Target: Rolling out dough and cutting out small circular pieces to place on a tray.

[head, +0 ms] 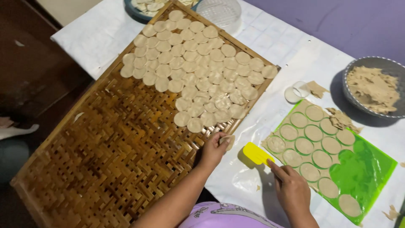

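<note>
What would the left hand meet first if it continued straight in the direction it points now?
Probably the nearest dough rounds on the woven bamboo tray; the left hand, holding a dough round, points up toward them.

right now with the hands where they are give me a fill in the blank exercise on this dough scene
1. The left hand holds a dough round at the edge of the woven ____ tray.
2. The right hand holds a scraper coloured ____.
3. The cut rounds beside the right hand lie on a ____ mat.
4. The dough scraps sit in a grey ____.

Missing words: bamboo; yellow; green; bowl
</note>
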